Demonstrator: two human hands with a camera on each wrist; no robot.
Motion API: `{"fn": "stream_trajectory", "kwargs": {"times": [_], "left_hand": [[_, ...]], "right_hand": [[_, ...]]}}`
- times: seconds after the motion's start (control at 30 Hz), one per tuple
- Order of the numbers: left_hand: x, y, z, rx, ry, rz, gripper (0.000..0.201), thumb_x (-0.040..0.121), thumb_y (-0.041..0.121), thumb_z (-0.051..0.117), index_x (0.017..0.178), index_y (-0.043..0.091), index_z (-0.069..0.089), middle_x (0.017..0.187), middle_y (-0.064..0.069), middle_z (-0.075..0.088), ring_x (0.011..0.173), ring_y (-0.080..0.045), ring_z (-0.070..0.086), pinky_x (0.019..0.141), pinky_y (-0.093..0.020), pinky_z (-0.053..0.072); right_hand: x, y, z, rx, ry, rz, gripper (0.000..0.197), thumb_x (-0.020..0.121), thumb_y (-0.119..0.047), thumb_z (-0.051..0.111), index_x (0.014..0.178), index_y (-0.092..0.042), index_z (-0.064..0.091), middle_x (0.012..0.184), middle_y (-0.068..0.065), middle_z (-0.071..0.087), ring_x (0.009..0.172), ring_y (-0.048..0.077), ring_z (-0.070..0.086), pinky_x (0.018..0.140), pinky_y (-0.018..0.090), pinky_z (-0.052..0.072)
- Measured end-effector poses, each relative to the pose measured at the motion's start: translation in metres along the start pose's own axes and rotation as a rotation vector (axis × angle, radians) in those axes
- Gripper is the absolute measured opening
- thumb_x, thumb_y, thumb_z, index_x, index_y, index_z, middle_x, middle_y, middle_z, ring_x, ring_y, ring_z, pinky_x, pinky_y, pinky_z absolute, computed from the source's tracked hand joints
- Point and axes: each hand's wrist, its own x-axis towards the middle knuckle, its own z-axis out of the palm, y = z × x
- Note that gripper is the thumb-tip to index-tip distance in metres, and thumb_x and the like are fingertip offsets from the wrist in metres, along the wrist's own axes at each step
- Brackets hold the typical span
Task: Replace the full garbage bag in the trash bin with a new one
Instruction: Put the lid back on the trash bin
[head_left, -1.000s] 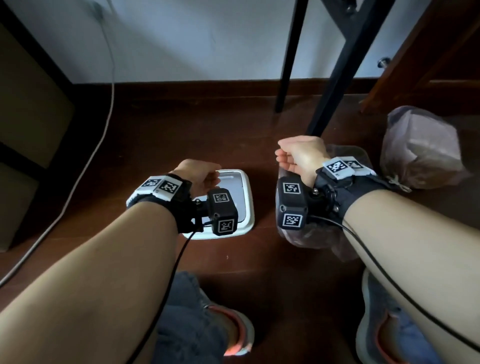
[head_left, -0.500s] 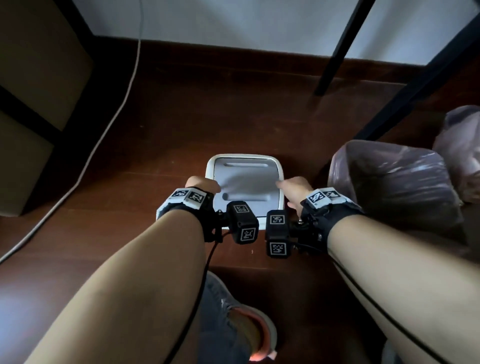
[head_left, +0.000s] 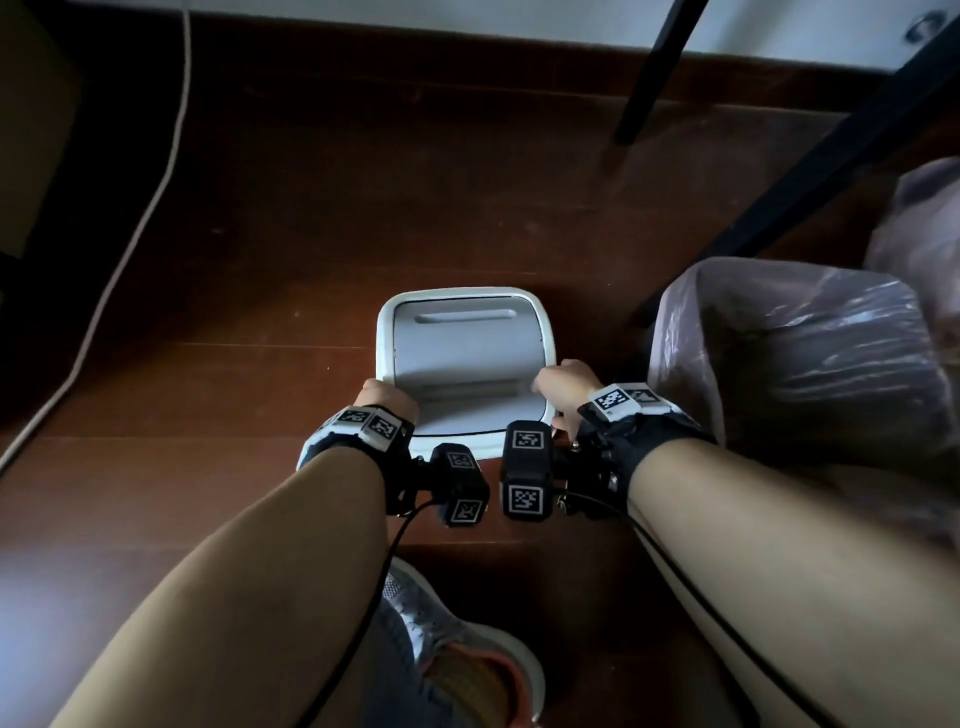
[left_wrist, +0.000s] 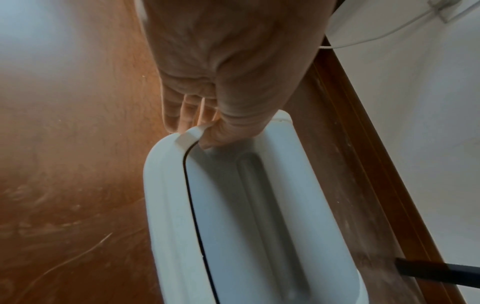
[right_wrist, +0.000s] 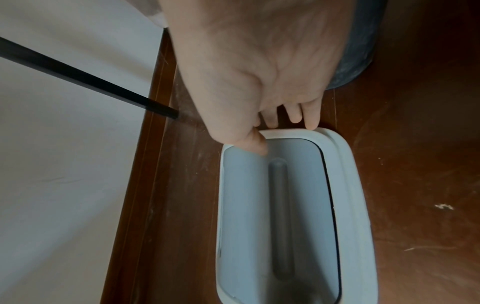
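From the head view both hands are gripping the white bin lid (head_left: 467, 358) on the floor beside the full bag (head_left: 810, 358), while the left hand (left_wrist: 223, 82) and right hand (right_wrist: 259, 72) are pinching opposite rims, so lifting evenly should be avoiding jamming.

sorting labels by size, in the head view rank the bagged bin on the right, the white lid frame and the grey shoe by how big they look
1. bagged bin, largest in the frame.
2. white lid frame and grey shoe: similar apparent area; the shoe is nearer the camera and partly hidden by the left arm, so I won't rank them.
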Motion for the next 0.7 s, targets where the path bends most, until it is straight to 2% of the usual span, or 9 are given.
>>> {"fn": "stream_trajectory", "kwargs": {"times": [0.17,0.23,0.33,0.4,0.47,0.5,0.6,0.67,0.7], "left_hand": [[0.007,-0.009,0.008,-0.045,0.061,-0.005,0.062,0.085,0.001,0.052,0.143,0.01,0.032,0.137,-0.02,0.046,0.127,-0.035,0.045,0.106,-0.04,0.037],[0.009,-0.011,0.012,-0.052,0.087,-0.001,0.062,0.085,0.003,0.051,0.143,0.014,0.032,0.137,-0.021,0.045,0.126,-0.036,0.044,0.106,-0.041,0.035],[0.009,-0.012,0.017,-0.053,0.134,-0.024,0.056,0.088,0.005,0.047,0.142,0.015,0.035,0.135,-0.021,0.046,0.126,-0.036,0.042,0.105,-0.043,0.035],[0.009,-0.012,0.014,-0.034,0.147,-0.046,0.052,0.089,0.005,0.045,0.14,0.015,0.036,0.132,-0.02,0.049,0.125,-0.036,0.043,0.105,-0.044,0.037],[0.01,-0.014,0.005,0.007,0.147,-0.053,0.047,0.09,0.003,0.044,0.137,0.01,0.038,0.129,-0.019,0.053,0.125,-0.035,0.044,0.105,-0.044,0.038],[0.011,-0.016,-0.001,0.025,0.143,-0.058,0.045,0.09,0.004,0.044,0.135,0.007,0.04,0.129,-0.019,0.055,0.125,-0.035,0.045,0.104,-0.043,0.039],[0.008,-0.018,-0.022,0.046,0.114,-0.086,0.044,0.088,0.008,0.049,0.131,-0.002,0.043,0.13,-0.02,0.056,0.122,-0.037,0.051,0.102,-0.042,0.043],[-0.001,-0.016,-0.037,0.052,0.087,-0.09,0.048,0.089,0.005,0.052,0.134,-0.008,0.039,0.133,-0.023,0.053,0.123,-0.036,0.052,0.1,-0.038,0.045],[-0.007,-0.016,-0.043,0.052,0.08,-0.084,0.049,0.089,0.002,0.053,0.134,-0.009,0.038,0.133,-0.024,0.052,0.123,-0.035,0.052,0.098,-0.036,0.044]], "right_hand": [[0.004,0.001,-0.002,0.056,0.002,0.04,0.056,0.093,0.0,0.048,0.146,-0.001,0.029,0.145,0.017,0.042,0.131,0.032,0.043,0.107,0.039,0.039],[0.004,0.001,-0.006,0.066,0.001,0.039,0.061,0.094,-0.001,0.048,0.149,-0.003,0.023,0.148,0.016,0.038,0.134,0.031,0.04,0.109,0.036,0.037],[0.005,0.0,-0.009,0.069,-0.007,0.046,0.07,0.092,-0.004,0.053,0.152,-0.007,0.017,0.151,0.015,0.034,0.136,0.031,0.039,0.11,0.039,0.038],[0.001,-0.001,-0.009,0.076,-0.004,0.049,0.062,0.091,-0.006,0.054,0.148,-0.003,0.028,0.145,0.016,0.042,0.13,0.032,0.045,0.108,0.041,0.041],[-0.004,-0.001,-0.01,0.1,0.006,0.033,0.044,0.089,-0.005,0.055,0.133,0.001,0.049,0.133,0.016,0.054,0.121,0.033,0.053,0.105,0.042,0.044],[-0.008,-0.003,-0.011,0.104,-0.005,0.021,0.039,0.089,-0.006,0.055,0.127,0.001,0.053,0.127,0.013,0.057,0.119,0.032,0.054,0.103,0.041,0.044],[-0.024,-0.007,-0.013,0.114,-0.06,-0.038,0.046,0.09,-0.012,0.059,0.134,-0.004,0.047,0.111,0.003,0.049,0.12,0.029,0.051,0.097,0.038,0.045],[-0.04,-0.01,-0.012,0.162,-0.109,-0.068,0.058,0.087,-0.014,0.064,0.139,-0.008,0.04,0.123,0.007,0.051,0.12,0.027,0.051,0.093,0.038,0.049],[-0.048,-0.011,-0.012,0.173,-0.126,-0.087,0.065,0.086,-0.015,0.067,0.142,-0.01,0.036,0.131,0.008,0.05,0.122,0.027,0.05,0.083,0.038,0.051]]}}
